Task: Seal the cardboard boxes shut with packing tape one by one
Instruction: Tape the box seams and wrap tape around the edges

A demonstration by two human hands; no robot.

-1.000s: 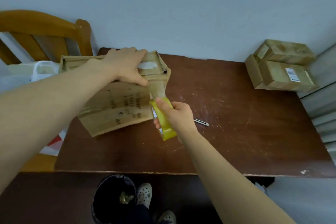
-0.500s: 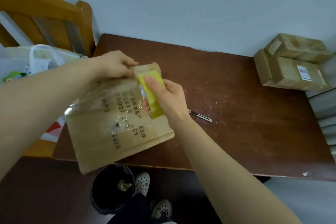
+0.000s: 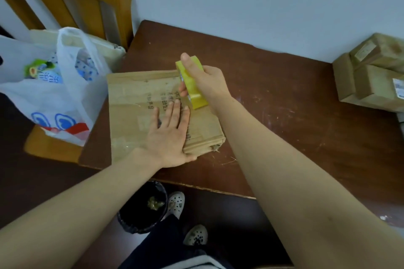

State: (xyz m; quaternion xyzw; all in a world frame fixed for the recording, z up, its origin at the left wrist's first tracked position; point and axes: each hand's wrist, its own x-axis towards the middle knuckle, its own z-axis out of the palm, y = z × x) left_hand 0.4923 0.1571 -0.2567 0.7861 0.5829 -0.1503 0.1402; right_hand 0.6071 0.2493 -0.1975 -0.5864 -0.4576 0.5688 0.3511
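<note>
A flat brown cardboard box (image 3: pixel 131 98) with black print lies on the left part of the dark wooden table (image 3: pixel 284 120). My left hand (image 3: pixel 170 135) presses flat on the box's near right part, fingers straight. My right hand (image 3: pixel 203 83) grips a yellow roll of packing tape (image 3: pixel 193 91) over the box's right edge, index finger laid along the roll. Clear tape shines on the box's near left corner.
Several sealed cardboard boxes (image 3: pixel 376 76) are stacked at the table's far right by the wall. A white plastic bag (image 3: pixel 50 89) sits on a wooden chair (image 3: pixel 72 2) at the left. A black bin (image 3: pixel 142 207) and my feet are under the table's front edge.
The box has gone from held up and tilted to lying flat on the table. My left hand let go of its top edge and now presses on it. The tape roll moved to the box's right side.
</note>
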